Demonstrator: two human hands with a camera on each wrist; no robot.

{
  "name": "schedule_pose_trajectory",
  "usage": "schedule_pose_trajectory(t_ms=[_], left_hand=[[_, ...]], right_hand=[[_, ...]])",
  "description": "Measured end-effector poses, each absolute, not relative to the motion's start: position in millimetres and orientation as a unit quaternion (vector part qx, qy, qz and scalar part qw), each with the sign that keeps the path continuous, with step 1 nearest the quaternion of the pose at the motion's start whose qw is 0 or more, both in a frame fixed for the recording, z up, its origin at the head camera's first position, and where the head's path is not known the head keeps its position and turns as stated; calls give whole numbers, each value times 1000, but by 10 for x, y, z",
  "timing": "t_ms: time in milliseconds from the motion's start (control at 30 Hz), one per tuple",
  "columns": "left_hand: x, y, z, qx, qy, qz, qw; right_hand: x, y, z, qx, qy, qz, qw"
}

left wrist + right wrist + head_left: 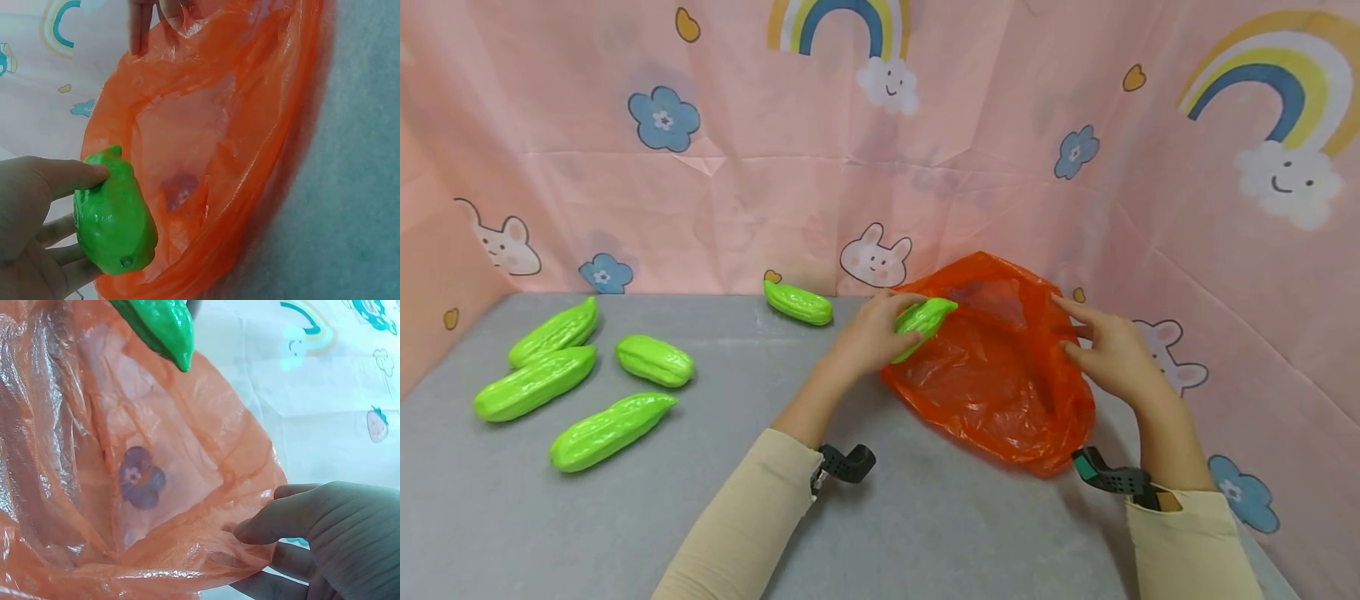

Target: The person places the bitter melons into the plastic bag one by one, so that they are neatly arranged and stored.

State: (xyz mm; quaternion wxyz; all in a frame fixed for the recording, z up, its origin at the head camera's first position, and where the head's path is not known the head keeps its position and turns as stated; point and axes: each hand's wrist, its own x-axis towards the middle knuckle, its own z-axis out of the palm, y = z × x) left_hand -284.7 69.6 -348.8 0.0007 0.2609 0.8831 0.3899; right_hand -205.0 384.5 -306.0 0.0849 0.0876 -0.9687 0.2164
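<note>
I'm on the feeds, and here's the red bag (pixel 992 375), slumped on the grey table (pixel 737 517) with its mouth gaping, so I can see right into it. On its left edge, the left hand (pixel 872 333) has a green gourd (pixel 925 319), thumb and fingers pinching it from opposite sides, its pointed tip out over the bag's opening; whether the rest is past the rim, I can't tell. Over on the bag's right edge, the right hand (pixel 1112 350) is pinching the thin plastic between thumb and fingers, and my right wrist view backs that up. Through that plastic I catch a flower print on the pink cloth (pixel 737 208) hanging behind the bag. Just left of the bag, close to the cloth, one lone gourd (pixel 799 303) lies on its side. Farther left of the bag there are four more: an upper gourd (pixel 553 333) and a lower gourd (pixel 537 383) that look to be touching, then a stubby gourd (pixel 653 361) nearest the bag in that group, and a front gourd (pixel 612 432) lying aslant, its tip aimed bagward.
</note>
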Motion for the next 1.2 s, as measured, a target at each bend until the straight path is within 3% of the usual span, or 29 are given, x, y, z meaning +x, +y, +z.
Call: schedule_pose_trajectory(t_ms=[900,1200], left_hand=[[-2826,818,-3709,281,871,402,35],[-2810,1064,-3702,311,864,394,40]], right_hand=[[-2087,3821,-3072,81,-971,214,73],[-2072,3837,-3079,89,-971,211,71]])
